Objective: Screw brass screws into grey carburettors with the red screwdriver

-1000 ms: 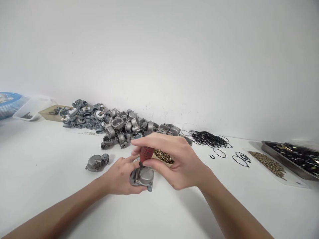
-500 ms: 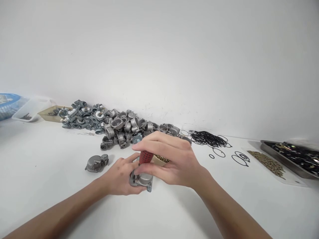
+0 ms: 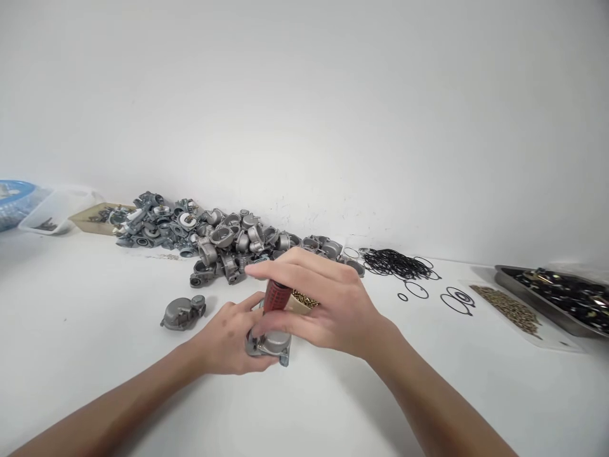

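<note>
My left hand [image 3: 231,339] is wrapped round a grey metal carburetor [image 3: 275,344], gripping it from the left side just above the white table. My right hand [image 3: 328,304] holds a screwdriver by its dark red, ridged handle [image 3: 276,297]. The screwdriver stands nearly upright over the carburetor; fingers hide its lower end. Behind my right hand, brass-coloured screws [image 3: 306,299] show in a partly hidden pale container. To the left of my left hand lies another carburetor [image 3: 184,312].
Heaped along the wall are many grey carburetor parts [image 3: 223,237]. Black rubber rings [image 3: 397,263] lie to the right, with small screws [image 3: 507,308] on a clear tray and a metal tray [image 3: 561,304] of black parts beyond. Plastic bins [image 3: 57,206] stand far left.
The index finger and thumb of my right hand have shifted slightly left on the screwdriver, whose handle leans a little differently. My left hand keeps its hold; the view has moved slightly.
</note>
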